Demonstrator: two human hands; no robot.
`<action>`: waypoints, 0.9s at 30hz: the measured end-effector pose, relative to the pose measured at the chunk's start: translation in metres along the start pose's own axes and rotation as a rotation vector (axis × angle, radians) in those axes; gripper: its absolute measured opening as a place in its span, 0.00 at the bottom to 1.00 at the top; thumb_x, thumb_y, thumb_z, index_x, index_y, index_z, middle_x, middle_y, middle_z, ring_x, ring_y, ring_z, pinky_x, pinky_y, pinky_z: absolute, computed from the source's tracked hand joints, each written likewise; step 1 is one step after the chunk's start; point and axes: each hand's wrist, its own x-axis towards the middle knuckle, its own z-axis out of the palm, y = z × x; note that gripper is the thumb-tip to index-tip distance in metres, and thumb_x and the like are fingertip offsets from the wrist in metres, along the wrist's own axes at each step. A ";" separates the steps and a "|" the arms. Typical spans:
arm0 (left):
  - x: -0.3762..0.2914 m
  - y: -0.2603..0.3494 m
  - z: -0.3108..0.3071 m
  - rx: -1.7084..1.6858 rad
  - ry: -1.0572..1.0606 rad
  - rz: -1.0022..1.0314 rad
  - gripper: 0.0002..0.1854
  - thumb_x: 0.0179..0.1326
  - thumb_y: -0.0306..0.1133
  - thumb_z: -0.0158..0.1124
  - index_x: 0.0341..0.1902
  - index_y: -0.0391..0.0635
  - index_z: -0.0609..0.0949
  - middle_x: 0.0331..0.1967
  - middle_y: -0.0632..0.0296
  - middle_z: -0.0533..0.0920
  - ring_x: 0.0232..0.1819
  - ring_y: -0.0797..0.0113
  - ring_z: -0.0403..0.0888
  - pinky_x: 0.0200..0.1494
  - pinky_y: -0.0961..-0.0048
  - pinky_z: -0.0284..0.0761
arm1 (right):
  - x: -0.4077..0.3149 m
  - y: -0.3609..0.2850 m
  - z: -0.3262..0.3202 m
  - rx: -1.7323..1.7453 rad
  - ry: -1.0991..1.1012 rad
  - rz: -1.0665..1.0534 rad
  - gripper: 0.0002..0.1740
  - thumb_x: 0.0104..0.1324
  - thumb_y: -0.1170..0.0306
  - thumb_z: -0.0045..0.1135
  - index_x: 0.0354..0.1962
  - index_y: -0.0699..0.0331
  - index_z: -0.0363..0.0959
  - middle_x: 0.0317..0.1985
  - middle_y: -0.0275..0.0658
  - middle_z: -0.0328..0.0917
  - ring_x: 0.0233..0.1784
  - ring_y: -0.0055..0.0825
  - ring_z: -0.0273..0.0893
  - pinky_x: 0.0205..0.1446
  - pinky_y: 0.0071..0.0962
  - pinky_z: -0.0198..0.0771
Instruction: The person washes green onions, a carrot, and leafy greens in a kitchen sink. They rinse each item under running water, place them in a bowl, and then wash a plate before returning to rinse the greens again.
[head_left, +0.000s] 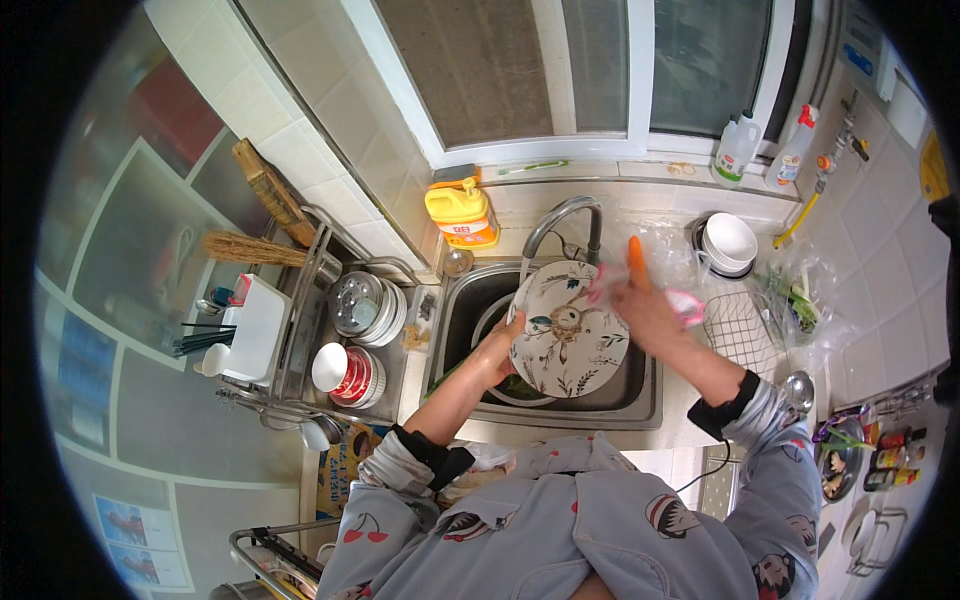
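Observation:
My left hand (496, 354) grips the left rim of a white plate (574, 364) printed with a rabbit and leafy sprigs. The plate is tilted above the stainless steel sink (649, 401), below the curved faucet (559, 214). Blurred, my right hand (646, 315) is at the plate's upper right edge, with a pink and white cloth (606, 283) at its fingers. Partly covered by the plate, a round metal basin (484, 330) with some green leaves sits in the sink. Just beyond my right hand is a carrot (636, 255).
Left of the sink, a metal rack holds stacked white plates (391, 311) and red-patterned bowls (367, 379). A yellow detergent jug (461, 217) stands behind the sink. To the right are white bowls (729, 240), a wire rack (739, 326) and bagged green vegetables (802, 307).

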 end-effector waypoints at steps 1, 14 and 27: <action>-0.002 0.001 -0.002 -0.003 -0.010 -0.021 0.30 0.64 0.53 0.47 0.62 0.45 0.63 0.56 0.60 0.72 0.56 0.64 0.71 0.54 0.63 0.70 | 0.002 0.007 -0.009 -0.021 0.070 0.058 0.07 0.43 0.76 0.53 0.24 0.61 0.74 0.37 0.35 0.71 0.47 0.33 0.66 0.54 0.30 0.63; -0.004 -0.006 0.018 -0.128 -0.016 0.084 0.24 0.68 0.48 0.42 0.62 0.49 0.62 0.53 0.62 0.73 0.53 0.65 0.74 0.48 0.64 0.76 | 0.008 -0.042 0.020 0.205 0.256 -0.009 0.22 0.47 0.75 0.53 0.43 0.57 0.71 0.51 0.34 0.64 0.56 0.37 0.60 0.62 0.40 0.53; -0.002 -0.011 0.022 -0.103 0.013 0.107 0.26 0.68 0.49 0.42 0.63 0.47 0.61 0.55 0.59 0.72 0.54 0.62 0.73 0.52 0.62 0.73 | -0.012 -0.051 0.014 0.215 0.280 0.065 0.21 0.47 0.77 0.52 0.43 0.60 0.71 0.56 0.40 0.62 0.52 0.44 0.62 0.58 0.41 0.58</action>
